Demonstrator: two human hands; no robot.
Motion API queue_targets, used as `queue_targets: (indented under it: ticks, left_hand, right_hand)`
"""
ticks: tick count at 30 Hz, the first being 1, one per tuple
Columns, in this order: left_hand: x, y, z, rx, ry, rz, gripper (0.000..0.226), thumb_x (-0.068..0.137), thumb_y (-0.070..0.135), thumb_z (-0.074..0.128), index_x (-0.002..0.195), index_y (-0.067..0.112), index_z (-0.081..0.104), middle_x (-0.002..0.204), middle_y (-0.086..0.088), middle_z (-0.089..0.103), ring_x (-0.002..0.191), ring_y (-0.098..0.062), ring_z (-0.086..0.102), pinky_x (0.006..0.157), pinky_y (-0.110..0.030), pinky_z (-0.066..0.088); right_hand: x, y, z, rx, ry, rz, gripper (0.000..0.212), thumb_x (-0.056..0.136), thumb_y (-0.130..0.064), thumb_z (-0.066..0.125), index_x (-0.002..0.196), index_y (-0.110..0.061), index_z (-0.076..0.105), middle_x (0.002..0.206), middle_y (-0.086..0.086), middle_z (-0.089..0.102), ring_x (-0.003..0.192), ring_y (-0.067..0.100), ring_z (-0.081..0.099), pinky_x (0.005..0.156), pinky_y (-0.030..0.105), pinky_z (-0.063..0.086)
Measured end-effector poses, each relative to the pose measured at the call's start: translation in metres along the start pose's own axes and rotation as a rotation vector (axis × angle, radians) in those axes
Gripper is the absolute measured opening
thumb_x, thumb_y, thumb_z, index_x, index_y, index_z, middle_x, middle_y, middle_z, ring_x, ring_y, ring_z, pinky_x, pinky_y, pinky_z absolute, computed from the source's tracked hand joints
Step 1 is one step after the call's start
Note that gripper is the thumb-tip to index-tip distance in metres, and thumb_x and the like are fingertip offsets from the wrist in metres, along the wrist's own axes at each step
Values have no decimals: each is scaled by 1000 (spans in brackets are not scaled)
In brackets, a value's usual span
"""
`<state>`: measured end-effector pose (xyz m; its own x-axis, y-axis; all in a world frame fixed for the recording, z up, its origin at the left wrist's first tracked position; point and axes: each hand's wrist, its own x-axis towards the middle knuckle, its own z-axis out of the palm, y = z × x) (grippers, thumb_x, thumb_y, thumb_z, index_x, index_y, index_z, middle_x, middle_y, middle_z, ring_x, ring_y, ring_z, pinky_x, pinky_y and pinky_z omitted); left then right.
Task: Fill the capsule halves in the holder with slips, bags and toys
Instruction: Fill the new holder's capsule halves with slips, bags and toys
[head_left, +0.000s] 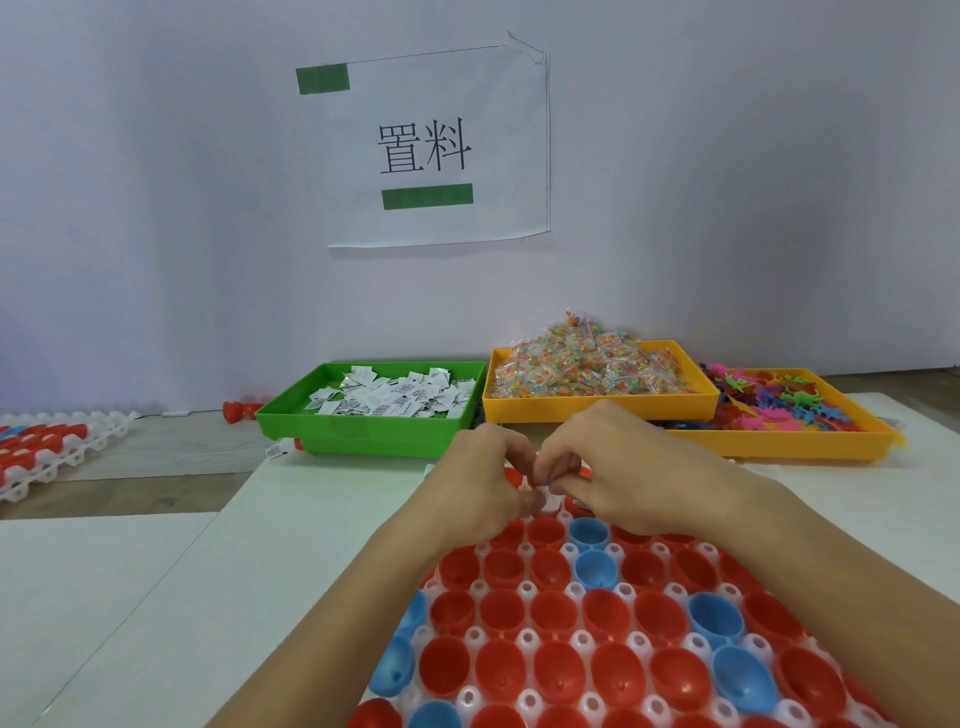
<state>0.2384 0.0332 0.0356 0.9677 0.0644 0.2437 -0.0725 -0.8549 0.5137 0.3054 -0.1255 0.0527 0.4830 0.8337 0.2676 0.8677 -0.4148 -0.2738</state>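
Head view: left hand (488, 486) and right hand (618, 467) meet over the holder's (524, 590) far edge, both pinching white paper slips (551, 500) above red capsule halves (558, 667).

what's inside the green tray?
The green tray holds a loose pile of small white paper slips with dark print, spread over most of its floor. Whatever lies beneath the pile is covered, and the tray's near wall hides the front edge of the floor.
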Motion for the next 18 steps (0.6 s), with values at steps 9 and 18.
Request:
queue_targets:
  ticks: [9, 18]
  left_hand:
    - [-1, 1, -8, -57, -43, -6, 12, 78, 27, 82, 84, 25, 72, 74, 19, 56, 67, 20, 49, 59, -1, 35]
    - [-1, 2, -11, -50, -13, -4, 21, 80, 20, 80, 66, 32, 69, 70, 20, 58, 71, 21, 49, 60, -1, 36]
  right_hand:
    - [-1, 1, 0, -1, 3, 25, 18, 93, -15, 64, 101, -25, 77, 90, -15, 73, 83, -3, 64, 77, 23, 57]
    - [0, 9, -6, 63, 64, 34, 14, 92, -18, 66, 96, -27, 77, 81, -13, 73, 76, 0, 67, 75, 24, 58]
